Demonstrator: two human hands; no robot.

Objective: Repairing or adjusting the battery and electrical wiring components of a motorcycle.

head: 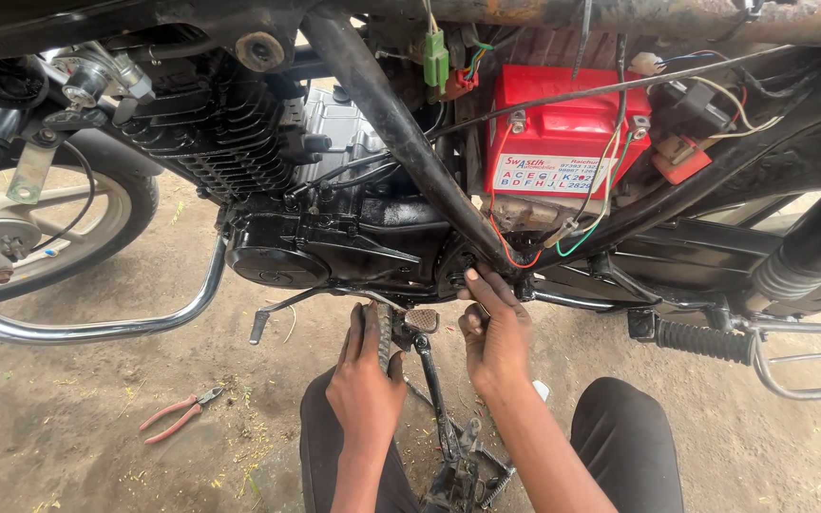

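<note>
I sit on the ground under a stripped motorcycle, my knees in dark trousers at the bottom. My left hand (pixel 365 372) grips a ribbed black footrest (pixel 384 332) below the black engine case (pixel 334 249). My right hand (pixel 494 328) reaches up with its fingertips on a fitting where the black frame tubes (pixel 401 128) meet, just under the engine's rear. Whether it pinches a small part is hidden. A grimy side stand (pixel 437 399) hangs down between my hands.
A red battery (pixel 563 133) with loose coloured wires sits in the frame above right. Red-handled pliers (pixel 181 413) lie on the dirt at left. A chrome crash guard (pixel 97 328), front wheel (pixel 59 223) and rear footpeg (pixel 705 340) flank me.
</note>
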